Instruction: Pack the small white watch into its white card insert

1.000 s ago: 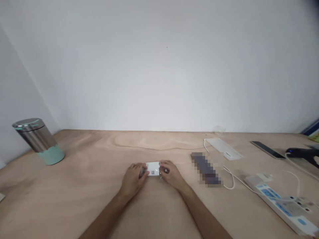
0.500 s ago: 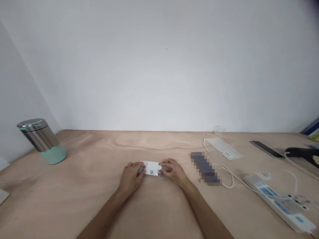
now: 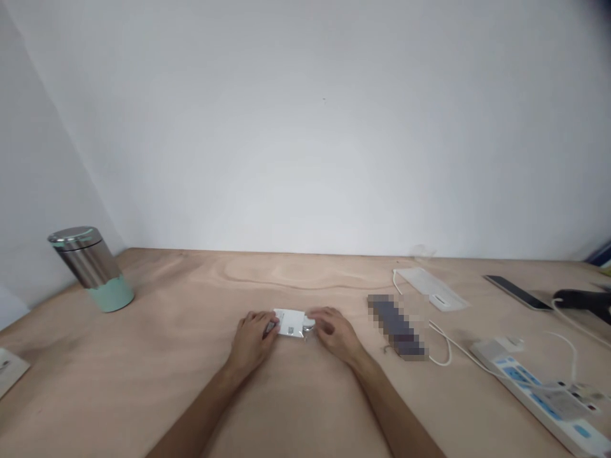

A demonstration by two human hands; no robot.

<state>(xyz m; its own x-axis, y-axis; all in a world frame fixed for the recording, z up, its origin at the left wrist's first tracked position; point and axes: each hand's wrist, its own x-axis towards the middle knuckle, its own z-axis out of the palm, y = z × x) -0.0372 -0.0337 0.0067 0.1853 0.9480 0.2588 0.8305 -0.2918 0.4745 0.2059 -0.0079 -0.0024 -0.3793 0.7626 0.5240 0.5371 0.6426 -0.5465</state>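
A small flat white packet lies on the wooden table in front of me, with a printed square code on its face and a shiny clear wrapper. My left hand grips its left end, thumb in front and fingers behind. From the packet's right end sticks a small white piece with a rounded edge; its kind is unclear. My right hand is beside that piece, thumb and forefinger apart. The forefinger tip is at or very near the piece; contact cannot be made out.
A steel and mint-green tumbler stands at the left. To the right lie a blurred-out dark object, a translucent white sleeve, a dark phone-like slab, a power strip and white cables. A white card lies at the left edge.
My right thumb and forefinger have spread and drawn slightly right, showing more of the white piece. My left hand keeps its hold. The view has shifted slightly.
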